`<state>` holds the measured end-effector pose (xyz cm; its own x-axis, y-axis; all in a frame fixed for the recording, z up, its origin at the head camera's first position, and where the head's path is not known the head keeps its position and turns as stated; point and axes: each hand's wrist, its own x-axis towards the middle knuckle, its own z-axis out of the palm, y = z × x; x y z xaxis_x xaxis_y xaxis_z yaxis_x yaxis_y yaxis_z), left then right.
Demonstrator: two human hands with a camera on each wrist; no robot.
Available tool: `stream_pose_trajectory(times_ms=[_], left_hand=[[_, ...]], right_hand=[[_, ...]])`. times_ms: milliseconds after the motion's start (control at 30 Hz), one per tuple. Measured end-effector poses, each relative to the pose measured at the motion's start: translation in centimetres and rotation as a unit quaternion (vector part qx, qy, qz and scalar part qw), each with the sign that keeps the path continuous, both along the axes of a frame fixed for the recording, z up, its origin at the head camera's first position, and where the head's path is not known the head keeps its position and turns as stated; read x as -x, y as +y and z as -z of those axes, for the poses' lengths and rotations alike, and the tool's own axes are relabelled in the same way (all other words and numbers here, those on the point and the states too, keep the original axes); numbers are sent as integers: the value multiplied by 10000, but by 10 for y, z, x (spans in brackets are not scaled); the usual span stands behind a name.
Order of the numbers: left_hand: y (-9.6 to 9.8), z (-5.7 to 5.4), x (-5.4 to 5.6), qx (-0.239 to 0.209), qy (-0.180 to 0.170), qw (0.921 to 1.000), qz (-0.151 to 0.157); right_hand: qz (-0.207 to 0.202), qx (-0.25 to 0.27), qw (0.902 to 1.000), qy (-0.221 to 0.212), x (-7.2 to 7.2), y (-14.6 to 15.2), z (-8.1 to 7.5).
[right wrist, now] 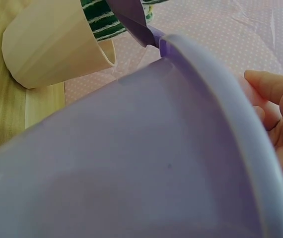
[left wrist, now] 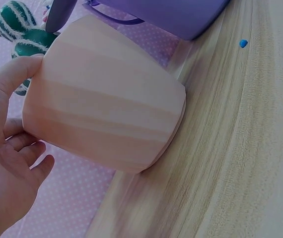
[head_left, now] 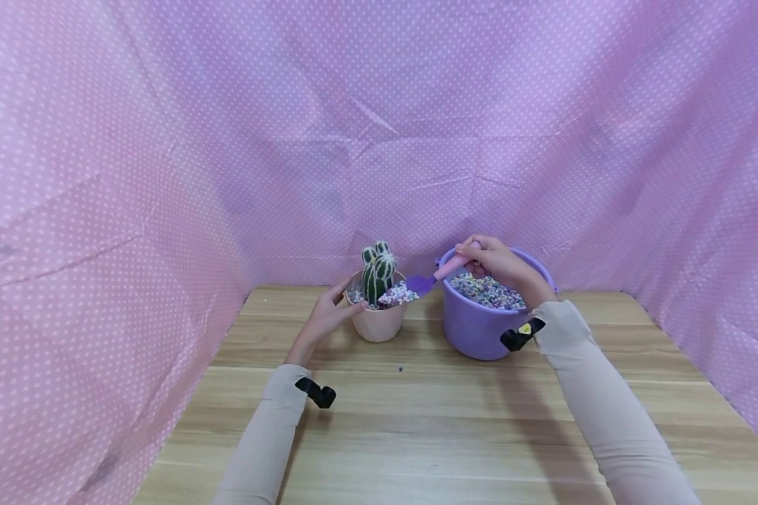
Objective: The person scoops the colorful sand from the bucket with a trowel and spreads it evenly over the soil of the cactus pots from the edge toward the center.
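A potted cactus with green, white-ribbed stems stands in a pale peach flowerpot. My left hand holds the pot at its left rim, the thumb on the near side and the fingers round the far side. In my right hand is a small trowel with a pink handle and a purple blade, gripped by the handle. Small multicoloured pebbles lie heaped on the blade, whose tip is over the pot's right rim. Below the right hand stands a purple bucket holding many such pebbles.
One loose blue pebble lies on the wooden table, in front of the pot and bucket. A pink dotted cloth hangs behind the table and along both sides. The bucket's handle hangs beside the pot.
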<state>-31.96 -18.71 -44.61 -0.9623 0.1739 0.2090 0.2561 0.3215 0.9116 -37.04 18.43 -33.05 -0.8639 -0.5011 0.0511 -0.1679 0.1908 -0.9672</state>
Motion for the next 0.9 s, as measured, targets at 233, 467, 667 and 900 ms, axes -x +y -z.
stream_pose_trajectory(times_ms=[233, 467, 667, 900], left_hand=[[0, 1, 0, 23, -60, 10000, -31], [1, 1, 0, -19, -34, 10000, -2], [2, 1, 1, -94, 18, 10000, 21], [1, -1, 0, -109, -40, 9999, -36]], right_hand=[[113, -98, 9999, -27, -1, -1, 0], [148, -107, 9998, -80, 1, -2, 2], [137, -102, 9998, -73, 1, -2, 3], [133, -51, 9999, -30, 1, -4, 3]])
